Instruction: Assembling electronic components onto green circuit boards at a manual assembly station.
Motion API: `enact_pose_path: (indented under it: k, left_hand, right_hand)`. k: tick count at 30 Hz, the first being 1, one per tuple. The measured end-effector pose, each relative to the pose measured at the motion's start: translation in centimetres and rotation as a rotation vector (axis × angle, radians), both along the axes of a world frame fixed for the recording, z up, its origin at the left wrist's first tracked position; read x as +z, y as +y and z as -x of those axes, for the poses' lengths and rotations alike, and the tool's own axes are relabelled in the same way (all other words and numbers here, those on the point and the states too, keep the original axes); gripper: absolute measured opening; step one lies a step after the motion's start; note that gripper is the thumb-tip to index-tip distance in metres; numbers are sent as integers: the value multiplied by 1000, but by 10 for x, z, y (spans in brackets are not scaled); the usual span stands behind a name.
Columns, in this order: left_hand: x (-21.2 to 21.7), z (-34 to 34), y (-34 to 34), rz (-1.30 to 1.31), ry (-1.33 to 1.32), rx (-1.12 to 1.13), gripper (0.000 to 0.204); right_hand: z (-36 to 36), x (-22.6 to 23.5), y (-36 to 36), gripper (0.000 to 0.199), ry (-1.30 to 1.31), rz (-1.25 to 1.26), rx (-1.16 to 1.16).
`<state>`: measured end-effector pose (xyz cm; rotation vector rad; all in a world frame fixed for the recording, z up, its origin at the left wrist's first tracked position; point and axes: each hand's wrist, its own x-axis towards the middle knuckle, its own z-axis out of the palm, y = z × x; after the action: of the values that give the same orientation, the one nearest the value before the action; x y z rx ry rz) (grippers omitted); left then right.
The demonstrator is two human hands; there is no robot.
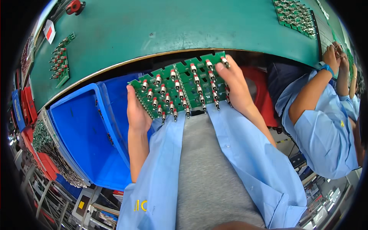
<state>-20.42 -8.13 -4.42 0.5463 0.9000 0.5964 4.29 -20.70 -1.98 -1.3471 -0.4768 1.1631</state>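
Head view looks down on your two bare hands holding a green circuit board panel (184,90) over your lap, just at the near edge of the green table (161,34). Your left hand (137,111) grips the panel's left end, fingers curled under it and the thumb lying along its edge. Your right hand (234,86) clasps the right end, the thumb pressed on top near the far right corner and the fingers wrapped beneath, out of sight. The panel is tilted, its right end farther from you than its left, and it carries rows of small switches with silver stems and red tips standing up from its face; its edges are notched between the sections. Left of your hands sits a blue plastic bin (82,130), its rim close beside your left wrist. A second, smaller strip of the same switches (60,61) lies on the table far to the left, well apart from the panel, and another board panel (295,15) rests at the far right. On the right, a person in a light blue shirt (326,130) works at the table with both hands raised.
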Motion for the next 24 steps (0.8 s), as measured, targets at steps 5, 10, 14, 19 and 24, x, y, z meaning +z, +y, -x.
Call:
enact_pose_path:
  k: [5, 10, 14, 19, 24]
  left_hand:
    - [-31, -9, -5, 81, 94, -78, 70]
    - [-45, -9, -11, 168, 172, -95, 69]
    - [-55, -8, -13, 198, 221, -85, 71]
    - [-57, -10, -19, 222, 307, -105, 76]
    - [-49, -12, -35, 355, 243, -15, 75]
  right_hand:
    - [10, -33, -16, 26, 80, 101, -100]
    - [10, -50, -26, 24, 217, 191, -141]
    - [6, -65, -32, 23, 333, 208, -122]
    - [13, -99, -37, 26, 407, 268, -79]
    - [12, -108, -29, 38, 432, 507, -52]
